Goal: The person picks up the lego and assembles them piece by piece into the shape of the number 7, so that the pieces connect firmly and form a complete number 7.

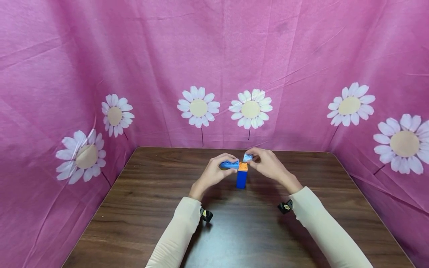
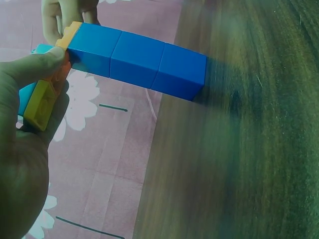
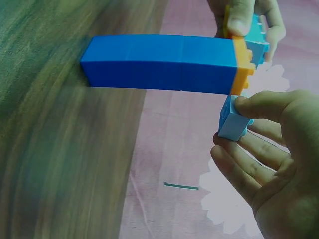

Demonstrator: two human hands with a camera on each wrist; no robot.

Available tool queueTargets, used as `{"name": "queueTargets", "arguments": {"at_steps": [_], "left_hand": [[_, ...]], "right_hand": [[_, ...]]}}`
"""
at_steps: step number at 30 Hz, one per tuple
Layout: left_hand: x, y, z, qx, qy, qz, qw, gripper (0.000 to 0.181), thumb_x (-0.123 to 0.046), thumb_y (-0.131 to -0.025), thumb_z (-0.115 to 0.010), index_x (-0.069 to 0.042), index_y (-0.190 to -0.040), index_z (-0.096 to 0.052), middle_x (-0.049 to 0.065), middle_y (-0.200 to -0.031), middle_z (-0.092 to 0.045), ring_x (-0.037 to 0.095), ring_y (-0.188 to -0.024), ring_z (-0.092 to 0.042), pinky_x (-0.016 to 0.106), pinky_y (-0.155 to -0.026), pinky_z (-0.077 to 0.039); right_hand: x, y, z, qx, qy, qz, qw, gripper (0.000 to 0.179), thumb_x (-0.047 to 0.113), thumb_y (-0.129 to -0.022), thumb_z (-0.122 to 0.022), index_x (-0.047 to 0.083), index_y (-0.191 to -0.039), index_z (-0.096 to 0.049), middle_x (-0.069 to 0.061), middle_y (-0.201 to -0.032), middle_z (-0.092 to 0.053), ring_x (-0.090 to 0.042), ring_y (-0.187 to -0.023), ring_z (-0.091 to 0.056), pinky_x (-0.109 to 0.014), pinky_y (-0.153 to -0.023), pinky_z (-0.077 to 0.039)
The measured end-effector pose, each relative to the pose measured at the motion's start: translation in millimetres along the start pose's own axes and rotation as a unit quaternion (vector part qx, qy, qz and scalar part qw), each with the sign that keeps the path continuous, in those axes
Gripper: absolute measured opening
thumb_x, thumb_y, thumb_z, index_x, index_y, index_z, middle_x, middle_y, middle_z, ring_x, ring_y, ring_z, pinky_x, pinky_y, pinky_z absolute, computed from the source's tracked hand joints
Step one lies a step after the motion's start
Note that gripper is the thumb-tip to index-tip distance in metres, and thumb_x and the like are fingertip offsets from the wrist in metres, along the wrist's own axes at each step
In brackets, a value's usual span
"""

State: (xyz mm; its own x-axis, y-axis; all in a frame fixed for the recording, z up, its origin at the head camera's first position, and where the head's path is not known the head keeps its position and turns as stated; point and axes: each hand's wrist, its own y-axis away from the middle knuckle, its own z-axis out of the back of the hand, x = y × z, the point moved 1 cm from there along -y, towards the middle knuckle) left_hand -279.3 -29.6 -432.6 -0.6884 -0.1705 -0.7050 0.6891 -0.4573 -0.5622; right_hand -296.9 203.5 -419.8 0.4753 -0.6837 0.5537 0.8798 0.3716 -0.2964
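Note:
A narrow blue tower (image 1: pixel 241 180) of three stacked blocks stands upright on the table, capped by a thin orange plate (image 1: pixel 242 166). To its left, my left hand (image 1: pixel 211 175) grips a blue brick (image 1: pixel 229 164) at the height of the plate, thumb near the plate's edge. A yellow block (image 2: pixel 40 107) sits under that brick, with some orange beside it in the left wrist view. My right hand (image 1: pixel 270 165) pinches a small light blue brick (image 3: pixel 233 124) between thumb and fingers. This brick is close by the plate, on the tower's far right side.
The brown wooden table (image 1: pixel 151 223) reaches back to a pink cloth (image 1: pixel 221 44) printed with daisies, which encloses the back and both sides. Black wrist straps (image 1: pixel 206 215) hang below both sleeves.

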Motion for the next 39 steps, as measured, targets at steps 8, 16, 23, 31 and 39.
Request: {"name": "queueTargets", "arguments": {"at_steps": [8, 16, 23, 31, 39], "left_hand": [[0.9, -1.6, 0.4, -0.001, 0.002, 0.003, 1.0000, 0.025, -0.001, -0.082, -0.076, 0.000, -0.106, -0.071, 0.014, -0.113, -0.069, 0.023, -0.104, -0.067, 0.029, -0.093, -0.055], [1.1, -2.8, 1.1, -0.001, 0.001, -0.002, 1.0000, 0.025, -0.001, -0.082, -0.076, 0.000, -0.106, -0.071, 0.014, -0.112, -0.069, 0.024, -0.104, -0.067, 0.029, -0.093, -0.055], [-0.7, -3.8, 1.2, -0.005, 0.001, -0.008, 1.0000, 0.027, 0.001, -0.081, -0.076, 0.003, -0.107, -0.070, 0.016, -0.112, -0.069, 0.026, -0.104, -0.067, 0.031, -0.093, -0.055], [-0.6, -4.6, 1.4, -0.010, -0.007, -0.020, 0.9997, 0.028, 0.003, -0.080, -0.077, 0.003, -0.107, -0.070, 0.016, -0.110, -0.069, 0.024, -0.104, -0.067, 0.029, -0.092, -0.054], [0.7, -4.5, 0.0, -0.007, 0.000, 0.000, 1.0000, 0.026, 0.002, -0.081, -0.077, 0.001, -0.106, -0.071, 0.015, -0.112, -0.069, 0.026, -0.106, -0.066, 0.034, -0.095, -0.054]], "right_hand": [[7, 4.5, 8, 0.000, 0.012, 0.005, 0.9999, 0.033, 0.020, -0.090, -0.071, 0.014, -0.122, -0.064, 0.000, -0.109, -0.069, -0.016, -0.089, -0.067, -0.037, -0.080, -0.060], [17, 8.4, 15, 0.003, 0.019, 0.012, 0.9997, 0.032, 0.023, -0.091, -0.070, 0.018, -0.122, -0.064, 0.002, -0.113, -0.068, -0.013, -0.091, -0.067, -0.033, -0.079, -0.059], [27, 10.3, 19, 0.006, 0.018, 0.016, 0.9997, 0.031, 0.022, -0.090, -0.072, 0.020, -0.120, -0.065, 0.003, -0.113, -0.067, -0.013, -0.091, -0.067, -0.034, -0.080, -0.060], [33, 10.4, 18, 0.017, 0.018, 0.028, 0.9993, 0.032, 0.021, -0.090, -0.071, 0.021, -0.121, -0.065, 0.005, -0.113, -0.067, -0.012, -0.091, -0.066, -0.035, -0.081, -0.060], [34, 9.4, 11, 0.026, 0.025, 0.035, 0.9987, 0.031, 0.019, -0.090, -0.072, 0.020, -0.119, -0.066, 0.005, -0.108, -0.069, -0.010, -0.089, -0.066, -0.034, -0.081, -0.059]]}}
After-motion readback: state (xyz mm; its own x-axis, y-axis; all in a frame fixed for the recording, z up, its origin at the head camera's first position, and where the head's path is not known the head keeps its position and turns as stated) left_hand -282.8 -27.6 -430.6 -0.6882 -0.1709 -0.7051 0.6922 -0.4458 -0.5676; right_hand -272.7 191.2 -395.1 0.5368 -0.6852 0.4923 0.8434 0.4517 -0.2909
